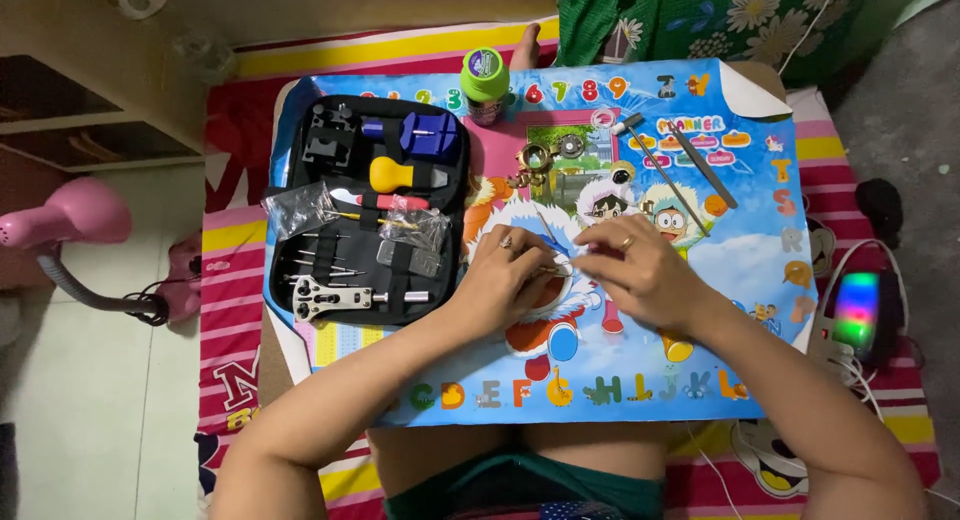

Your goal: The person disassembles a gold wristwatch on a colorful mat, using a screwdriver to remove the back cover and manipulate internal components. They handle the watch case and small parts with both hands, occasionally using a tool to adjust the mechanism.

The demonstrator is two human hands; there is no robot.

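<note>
My left hand (515, 275) and my right hand (640, 270) meet over the middle of a colourful cartoon poster (760, 260) that covers a small low table. The fingertips of both hands pinch a tiny pale part (565, 267) between them; I cannot tell what it is. A thin tool shaft (545, 225) sticks up from between my left fingers. Each hand wears a ring. Small metal watch parts (548, 158) lie just beyond my hands.
An open black tool case (375, 210) with small tools and plastic bags lies at the left. A green-capped bottle (485, 80) stands at the back. Tweezers and a slim tool (690, 175) rest at the right. A pink lamp (70, 230) and a lit power strip (858, 315) flank the table.
</note>
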